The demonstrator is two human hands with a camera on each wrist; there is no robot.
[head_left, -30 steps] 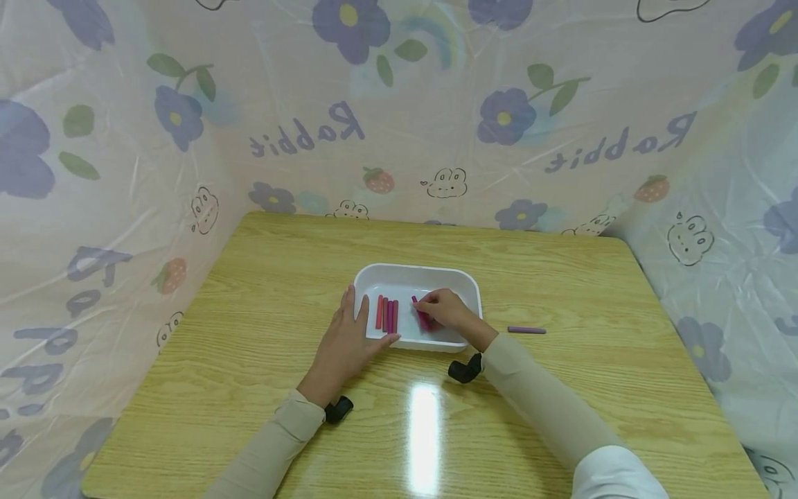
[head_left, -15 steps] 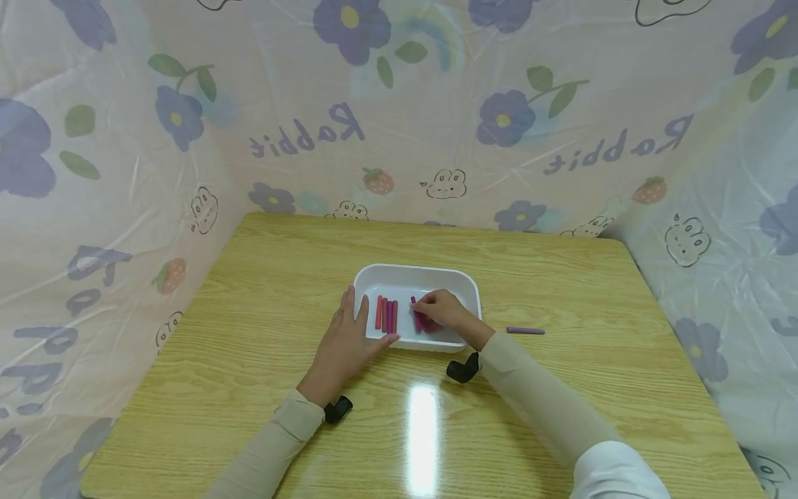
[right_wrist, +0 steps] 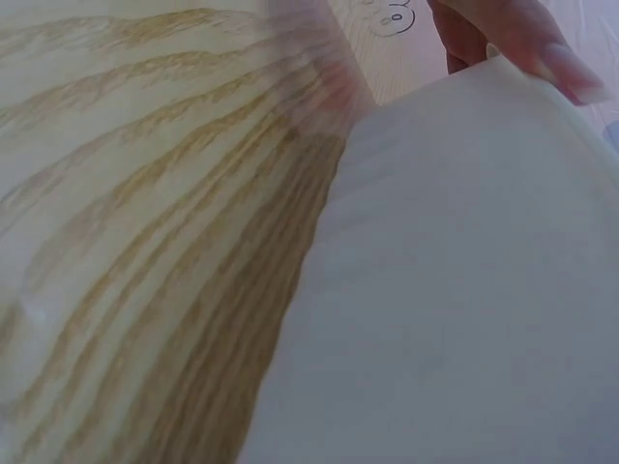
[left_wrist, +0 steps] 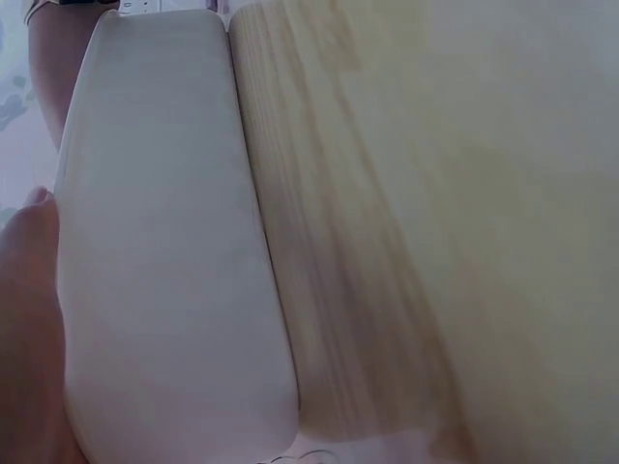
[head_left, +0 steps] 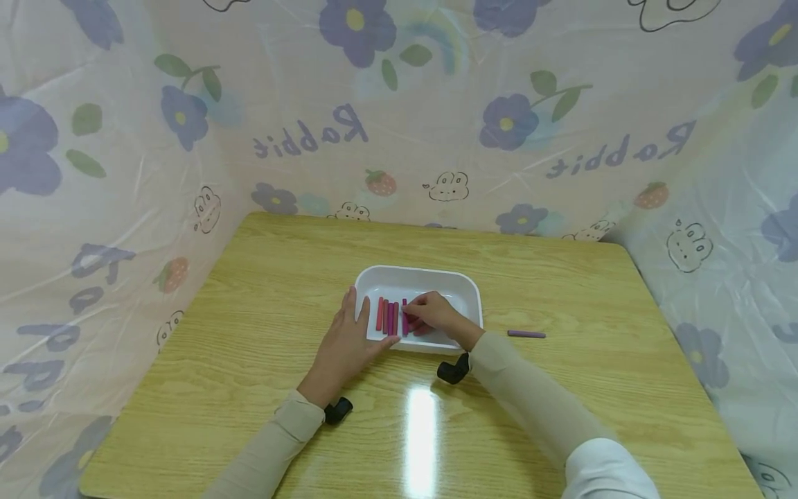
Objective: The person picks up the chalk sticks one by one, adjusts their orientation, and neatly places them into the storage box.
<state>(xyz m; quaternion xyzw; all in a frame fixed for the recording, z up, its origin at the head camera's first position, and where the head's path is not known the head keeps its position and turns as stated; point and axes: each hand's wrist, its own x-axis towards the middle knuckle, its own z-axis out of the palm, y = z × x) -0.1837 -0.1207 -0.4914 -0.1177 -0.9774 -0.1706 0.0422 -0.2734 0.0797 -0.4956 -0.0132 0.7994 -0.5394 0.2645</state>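
A white plastic tray sits mid-table. My right hand reaches into it and pinches a magenta crayon-like stick near its upper end. Just left of that stick, several red, brown and purple sticks lie side by side on the tray floor. My left hand touches the tray's front left corner, its fingers straight along the left side and its thumb at the front rim. In the left wrist view the tray's outer wall fills much of the picture. Neither wrist view shows the sticks.
One purple stick lies on the wooden table to the right of the tray. A black camera mount hangs under the right wrist, another under the left. A patterned curtain surrounds the table's back and sides.
My right hand has moved left with the magenta stick, which now stands more nearly parallel and closer to the row. The left hand has stayed on the tray.
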